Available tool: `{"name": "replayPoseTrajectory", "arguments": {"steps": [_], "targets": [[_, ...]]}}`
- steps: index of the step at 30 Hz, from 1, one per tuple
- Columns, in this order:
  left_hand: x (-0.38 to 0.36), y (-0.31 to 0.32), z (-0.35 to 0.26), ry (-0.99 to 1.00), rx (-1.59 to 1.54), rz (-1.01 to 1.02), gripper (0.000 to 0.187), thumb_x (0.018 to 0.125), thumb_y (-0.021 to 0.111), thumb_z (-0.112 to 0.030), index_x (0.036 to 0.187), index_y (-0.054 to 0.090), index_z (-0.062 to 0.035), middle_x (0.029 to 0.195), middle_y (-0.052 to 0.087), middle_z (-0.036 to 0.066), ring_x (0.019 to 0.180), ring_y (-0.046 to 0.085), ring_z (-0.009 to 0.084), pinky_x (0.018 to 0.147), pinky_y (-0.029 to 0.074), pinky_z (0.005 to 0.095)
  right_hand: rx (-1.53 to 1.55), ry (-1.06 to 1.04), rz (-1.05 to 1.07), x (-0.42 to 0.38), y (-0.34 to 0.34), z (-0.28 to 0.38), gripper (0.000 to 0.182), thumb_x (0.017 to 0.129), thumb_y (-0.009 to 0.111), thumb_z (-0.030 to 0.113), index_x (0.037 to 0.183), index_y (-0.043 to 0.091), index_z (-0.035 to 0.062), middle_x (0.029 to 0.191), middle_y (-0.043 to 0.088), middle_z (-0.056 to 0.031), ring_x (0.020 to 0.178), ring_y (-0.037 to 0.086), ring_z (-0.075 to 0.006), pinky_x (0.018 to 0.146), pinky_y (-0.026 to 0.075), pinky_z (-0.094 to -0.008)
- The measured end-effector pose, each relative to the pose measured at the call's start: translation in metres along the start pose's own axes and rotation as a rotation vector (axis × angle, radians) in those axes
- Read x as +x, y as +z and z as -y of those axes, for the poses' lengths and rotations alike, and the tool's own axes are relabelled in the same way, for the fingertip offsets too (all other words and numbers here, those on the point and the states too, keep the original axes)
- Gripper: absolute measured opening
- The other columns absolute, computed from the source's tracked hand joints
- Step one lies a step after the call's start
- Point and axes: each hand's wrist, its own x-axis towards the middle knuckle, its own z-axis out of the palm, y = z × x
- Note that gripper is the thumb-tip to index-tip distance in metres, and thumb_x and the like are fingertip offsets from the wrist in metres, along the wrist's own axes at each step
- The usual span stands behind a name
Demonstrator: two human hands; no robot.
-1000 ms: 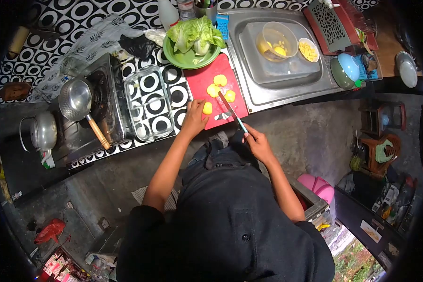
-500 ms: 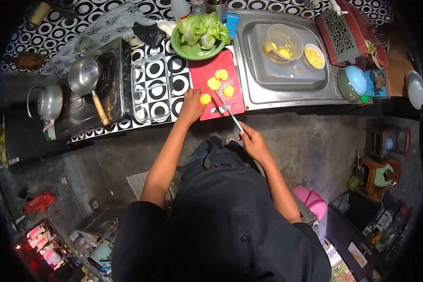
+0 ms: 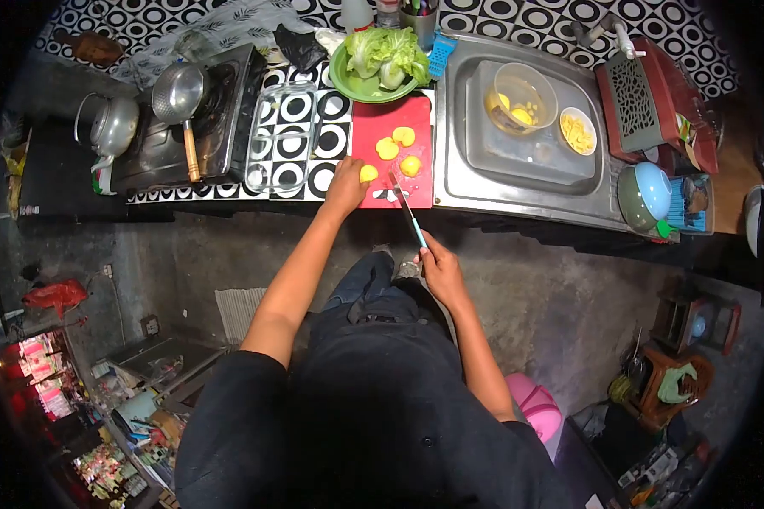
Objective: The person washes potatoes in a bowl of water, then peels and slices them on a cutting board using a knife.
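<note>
On the red cutting board [image 3: 369, 127], several rounded yellow pieces that look like peeled potato [image 3: 387, 148] lie apart. My left hand [image 3: 345, 188] rests at the board's left edge, its fingers closed around one potato piece [image 3: 368, 173]. In my right hand [image 3: 442, 271] is a knife [image 3: 413, 222] with a light blue handle, gripped below the board's front edge. Its blade points up and left over the board's lower part, a little to the right of the held piece and apart from it.
A green bowl of lettuce [image 3: 373, 96] stands behind the board. To the right, a tub with yellow pieces [image 3: 535, 76] and a small bowl of cut strips [image 3: 577, 131] stand on an upturned grey container at the sink [image 3: 458, 182]. Left are a glass dish [image 3: 282, 180] and a stove with a strainer pan [image 3: 178, 95].
The camera view has shifted, so the counter appears moved to the right. My right hand has drawn slightly left, and the knife stands steeper. My left hand stays at the same potato piece.
</note>
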Motion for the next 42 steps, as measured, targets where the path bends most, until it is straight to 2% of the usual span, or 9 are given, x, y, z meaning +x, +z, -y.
{"name": "replayPoseTrajectory", "arguments": {"steps": [1,4,7,10,13,22,28,31,42], "targets": [[0.001,-0.003,-0.007,-0.088,0.057,0.054,0.036,0.078,0.078,-0.013,0.107,0.062,0.0027,0.103,0.060,0.022,0.103,0.058,0.0417,0.090,0.048,0.0468,0.012,-0.004,0.001,0.001,0.000,0.000,0.038,0.101,0.050,0.015,0.138,0.057,0.0041,0.081,0.068,-0.0120,0.076,0.066,-0.0202,0.074,0.051,-0.0332],[-0.005,0.002,-0.018,-0.266,0.109,0.001,0.043,0.076,0.079,-0.013,0.112,0.061,0.0015,0.102,0.064,0.022,0.101,0.059,0.0419,0.093,0.048,0.0465,-0.041,-0.029,0.020,0.006,-0.002,0.006,0.039,0.101,0.050,0.014,0.138,0.056,0.0040,0.081,0.068,-0.0130,0.076,0.066,-0.0222,0.074,0.051,-0.0342],[-0.008,0.004,-0.026,-0.404,0.023,-0.064,0.045,0.078,0.078,-0.012,0.117,0.060,0.0029,0.110,0.062,0.022,0.107,0.057,0.0409,0.095,0.048,0.0449,-0.067,-0.043,0.042,0.012,-0.001,0.013,0.040,0.101,0.049,0.013,0.139,0.054,0.0038,0.085,0.068,-0.0157,0.079,0.068,-0.0269,0.077,0.052,-0.0362],[-0.021,-0.001,-0.017,-0.094,0.015,-0.131,0.045,0.079,0.076,-0.010,0.120,0.059,0.0017,0.119,0.057,0.021,0.115,0.054,0.0381,0.095,0.048,0.0427,-0.130,-0.150,0.017,0.020,0.005,0.012,0.042,0.100,0.049,0.011,0.142,0.050,0.0022,0.091,0.068,-0.0200,0.086,0.068,-0.0331,0.081,0.052,-0.0400],[-0.028,-0.013,-0.015,-0.002,-0.005,0.019,0.045,0.081,0.071,-0.004,0.125,0.059,-0.0008,0.123,0.055,0.017,0.118,0.052,0.0360,0.097,0.047,0.0419,-0.200,-0.202,0.002,0.027,0.015,0.014,0.049,0.098,0.049,0.007,0.147,0.046,0.0064,0.088,0.067,-0.0185,0.085,0.068,-0.0307,0.082,0.051,-0.0370],[-0.010,-0.006,-0.004,0.059,-0.024,-0.030,0.041,0.079,0.074,-0.006,0.119,0.063,-0.0004,0.111,0.060,0.015,0.106,0.056,0.0349,0.093,0.048,0.0429,-0.226,-0.221,-0.048,0.036,0.053,0.026,0.049,0.098,0.048,0.005,0.146,0.044,-0.0001,0.095,0.068,-0.0238,0.092,0.067,-0.0381,0.085,0.051,-0.0418],[-0.004,-0.003,0.011,0.136,-0.034,-0.074,0.037,0.076,0.076,-0.004,0.111,0.063,0.0010,0.108,0.060,0.015,0.103,0.057,0.0351,0.089,0.049,0.0429,-0.348,-0.224,-0.113,0.048,0.076,0.034,0.047,0.097,0.049,0.005,0.143,0.045,-0.0022,0.096,0.067,-0.0251,0.093,0.067,-0.0395,0.084,0.051,-0.0441],[-0.004,-0.001,0.017,0.170,-0.098,-0.096,0.035,0.074,0.076,-0.002,0.106,0.061,0.0017,0.106,0.061,0.016,0.100,0.056,0.0372,0.089,0.047,0.0442,-0.329,-0.186,-0.093,0.049,0.079,0.045,0.045,0.097,0.052,0.007,0.140,0.044,-0.0063,0.098,0.063,-0.0286,0.094,0.061,-0.0454,0.084,0.048,-0.0507],[-0.002,-0.001,0.029,0.215,-0.116,-0.074,0.035,0.075,0.073,-0.002,0.108,0.062,0.0027,0.109,0.062,0.017,0.103,0.057,0.0371,0.090,0.048,0.0434,-0.350,-0.173,-0.126,0.046,0.093,0.049,0.048,0.097,0.053,0.008,0.143,0.043,-0.0028,0.100,0.063,-0.0286,0.095,0.061,-0.0457,0.084,0.048,-0.0512]]}}
